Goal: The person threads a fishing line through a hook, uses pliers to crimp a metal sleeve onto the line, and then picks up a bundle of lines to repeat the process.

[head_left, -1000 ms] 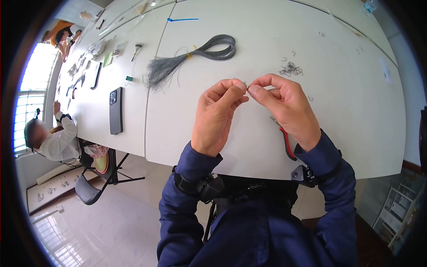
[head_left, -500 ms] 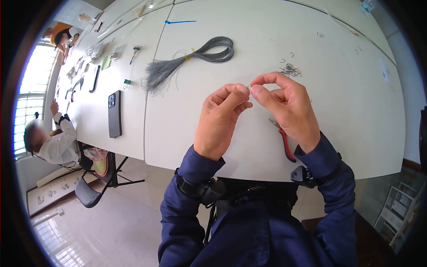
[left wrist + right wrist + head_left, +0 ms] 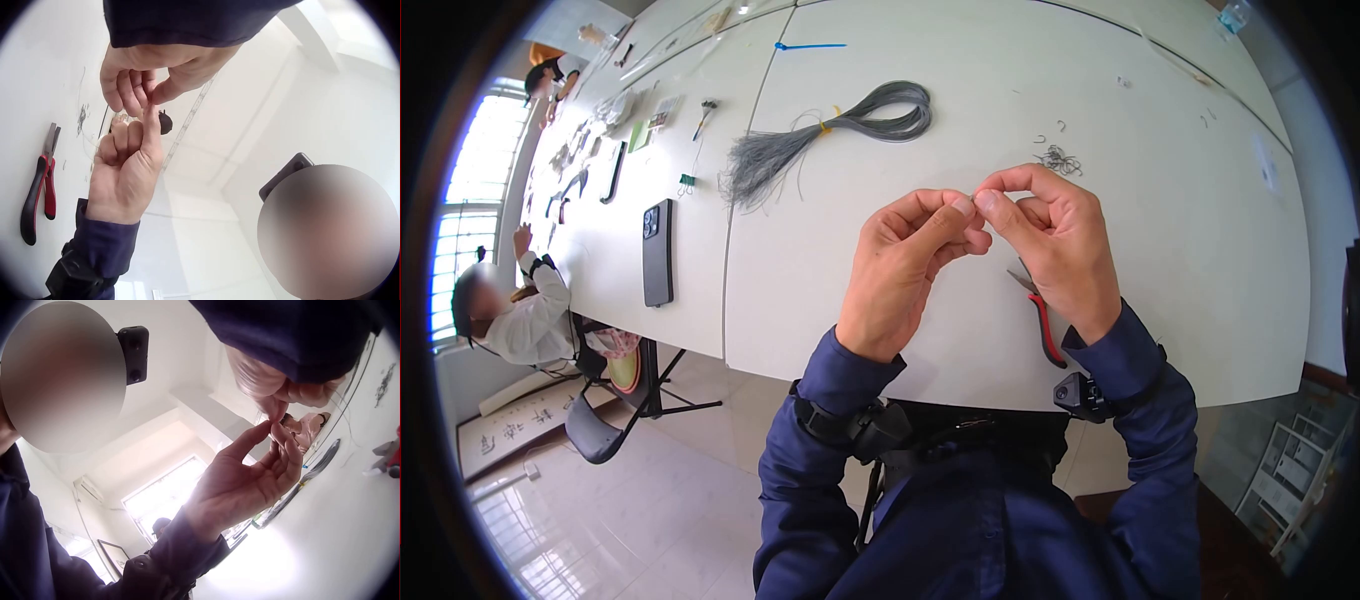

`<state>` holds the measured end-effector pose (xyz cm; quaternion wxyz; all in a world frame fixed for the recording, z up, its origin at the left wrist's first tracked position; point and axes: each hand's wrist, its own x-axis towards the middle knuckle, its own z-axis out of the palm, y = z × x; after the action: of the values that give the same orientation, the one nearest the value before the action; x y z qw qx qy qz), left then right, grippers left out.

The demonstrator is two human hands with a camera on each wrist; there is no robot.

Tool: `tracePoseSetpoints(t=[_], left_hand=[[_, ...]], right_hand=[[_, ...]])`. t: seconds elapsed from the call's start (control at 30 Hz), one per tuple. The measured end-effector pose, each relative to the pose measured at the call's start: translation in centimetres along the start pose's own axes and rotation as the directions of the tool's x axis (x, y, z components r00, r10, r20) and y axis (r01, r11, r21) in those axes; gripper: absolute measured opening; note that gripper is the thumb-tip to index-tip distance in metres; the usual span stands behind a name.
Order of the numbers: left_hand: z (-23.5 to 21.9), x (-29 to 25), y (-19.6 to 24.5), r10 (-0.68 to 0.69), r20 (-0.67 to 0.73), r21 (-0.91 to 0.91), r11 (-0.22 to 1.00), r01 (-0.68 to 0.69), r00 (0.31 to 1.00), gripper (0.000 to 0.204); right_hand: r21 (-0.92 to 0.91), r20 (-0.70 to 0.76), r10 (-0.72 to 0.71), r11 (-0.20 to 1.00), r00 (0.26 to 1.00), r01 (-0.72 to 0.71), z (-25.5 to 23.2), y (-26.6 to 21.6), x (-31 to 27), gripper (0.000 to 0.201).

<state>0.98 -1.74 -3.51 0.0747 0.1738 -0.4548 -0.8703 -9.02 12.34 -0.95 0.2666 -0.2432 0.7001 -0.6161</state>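
In the head view the left hand (image 3: pixel 903 265) and right hand (image 3: pixel 1062 250) meet above the white table (image 3: pixel 830 270), thumb and index fingertips pinched together. What they pinch is tiny and mostly hidden by the fingertips. A thin line (image 3: pixel 345 412) curves beside the right hand (image 3: pixel 284 384) in the right wrist view. Red-and-black pliers (image 3: pixel 1044 325) lie under the right hand's near side, jaws parted. Beyond the hands is a small pile of dark hooks (image 3: pixel 1058 161). A tied bundle of grey strands (image 3: pixel 885 125) lies beyond the left hand, looped at one end.
A black phone (image 3: pixel 658 253) lies on the adjoining table at the left, near a green clip (image 3: pixel 687 181) and other small tools. A blue tie (image 3: pixel 815 46) is at the far side. Another person in white (image 3: pixel 530 315) sits at the left.
Both hands have shifted slightly to the right and nearer the body, fingertips still together. The small dark piece seen between them earlier is now hardly visible. More of the pliers' jaws shows.
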Motion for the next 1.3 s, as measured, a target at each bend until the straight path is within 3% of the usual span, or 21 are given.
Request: tracePoseSetpoints(t=[0.33, 0.53, 0.63, 0.7, 0.73, 0.8, 0.83, 0.93, 1.03, 1.07, 1.17, 1.3], left_hand=[[-0.2, 0.0, 0.2, -0.044, -0.011, 0.003, 0.999, 0.044, 0.999, 0.022], [0.0, -0.1, 0.2, 0.004, -0.013, 0.040, 0.999, -0.004, 1.000, 0.022], [-0.2, -0.2, 0.1, 0.047, 0.000, 0.018, 0.999, -0.047, 0.999, 0.021], [-0.4, -0.1, 0.0, 0.085, 0.021, 0.015, 0.996, -0.085, 0.996, 0.020], [-0.3, -0.3, -0.1, 0.097, -0.013, 0.054, 0.994, -0.097, 0.995, 0.020], [-0.2, -0.3, 0.4, 0.141, -0.071, 0.139, 0.982, -0.131, 0.987, 0.020], [-0.3, -0.3, 0.6, 0.165, -0.084, 0.176, 0.973, -0.148, 0.983, 0.020], [-1.3, -0.7, 0.6, 0.212, -0.110, 0.257, 0.950, -0.178, 0.971, 0.020], [-2.0, -1.2, 0.6, 0.229, -0.109, 0.291, 0.938, -0.189, 0.967, 0.020], [-2.0, -1.3, 0.5, 0.233, -0.108, 0.300, 0.935, -0.192, 0.966, 0.020], [-1.9, -1.9, -0.4, 0.236, -0.089, 0.291, 0.935, -0.201, 0.968, 0.021], [-1.1, -2.8, -0.8, 0.240, -0.067, 0.311, 0.927, -0.209, 0.968, 0.022]], right_hand=[[0.020, -0.038, -0.027, 0.999, 0.999, 0.028, 0.6, 0.6, 0.0, 0.020], [-0.012, 0.005, 0.040, 0.999, 0.999, -0.040, 0.4, -0.4, -0.4, 0.020], [-0.062, -0.005, -0.005, 0.998, 1.000, 0.005, 0.5, -0.2, -0.6, 0.021], [-0.217, 0.023, 0.011, 0.976, 1.000, -0.006, 0.3, -0.4, -1.0, 0.019], [-0.294, 0.035, 0.021, 0.956, 0.999, -0.010, 0.0, -0.4, -1.3, 0.019], [-0.500, 0.012, -0.287, 0.828, 0.958, 0.254, -0.1, 1.0, -2.0, 0.023], [-0.594, 0.025, -0.439, 0.716, 0.898, 0.367, -0.3, 1.4, -2.4, 0.026], [-0.777, 0.060, -0.376, 0.564, 0.925, 0.280, -1.6, 1.2, -5.0, 0.044], [-0.876, 0.069, -0.215, 0.455, 0.974, 0.163, -2.8, 1.8, -8.4, 0.054], [-0.900, 0.080, -0.231, 0.401, 0.970, 0.170, -3.3, 2.3, -9.2, 0.058], [-0.872, 0.039, -0.134, 0.480, 0.990, 0.099, -4.0, 3.6, -10.7, 0.061], [-0.916, 0.018, -0.239, 0.384, 0.971, 0.111, -3.2, 5.4, -11.2, 0.057]])
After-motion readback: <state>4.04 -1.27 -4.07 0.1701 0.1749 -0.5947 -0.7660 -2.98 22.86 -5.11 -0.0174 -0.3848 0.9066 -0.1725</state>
